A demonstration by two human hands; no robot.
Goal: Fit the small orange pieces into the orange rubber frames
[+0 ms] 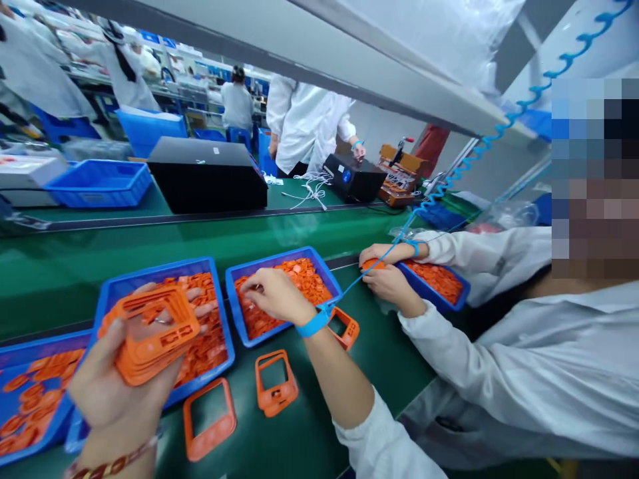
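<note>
My left hand [107,379] is wrapped round a stack of orange plastic frames [154,352], held up over a blue tray [230,346] of small orange parts. Each frame has a large window and small cutouts. My right hand [274,293], with a blue wrist strap [314,323], reaches into the middle blue tray [238,326], also filled with small orange pieces [304,276]. Its fingers are curled together; what they pinch, if anything, is hidden. On the green table lie single orange frames: one with an open window [212,419], another [277,382] beside it, and one [347,329] partly behind my right wrist.
At the left, another blue tray [52,459] holds flat orange pieces. To my right a co-worker's hands [392,283] hold an orange part beside a further blue tray [462,303]. A blue coiled cord [464,163] runs to my wrist strap. Black boxes [210,176] stand across the bench.
</note>
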